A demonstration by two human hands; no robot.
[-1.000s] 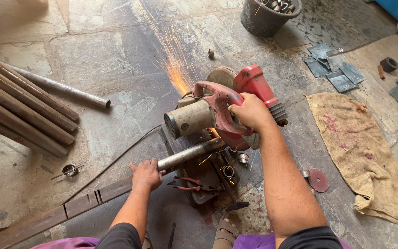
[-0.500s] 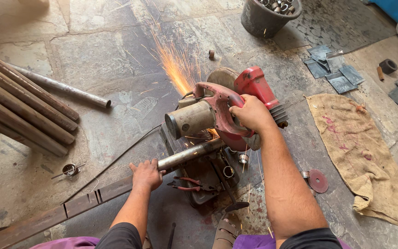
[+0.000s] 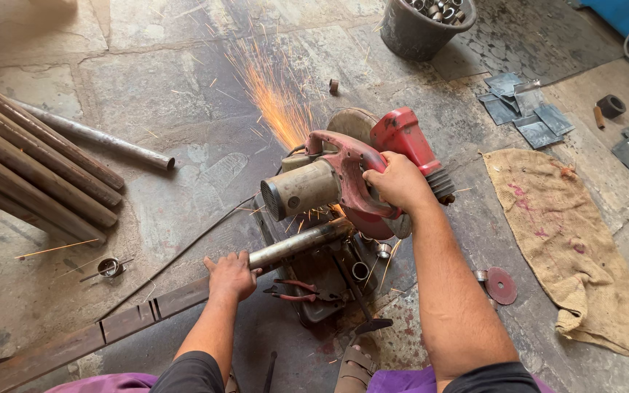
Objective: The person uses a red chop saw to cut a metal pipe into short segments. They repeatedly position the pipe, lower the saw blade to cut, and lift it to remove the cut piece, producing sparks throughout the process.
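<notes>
At the floor's left edge lies a stack of pipes (image 3: 30, 175), with one loose pipe (image 3: 96, 138) beside it. Our left hand (image 3: 231, 275) closes its grip around the pipe being cut (image 3: 296, 246), which lies across the saw's base near the middle of the floor. Our right hand (image 3: 398, 182) grips the handle of the red chop saw (image 3: 358, 171) pressed onto that pipe, throwing sparks (image 3: 274, 94) toward the far edge. Pliers (image 3: 293, 291) lie just beside our left hand. A burlap sack (image 3: 569, 247) lies toward the right edge.
</notes>
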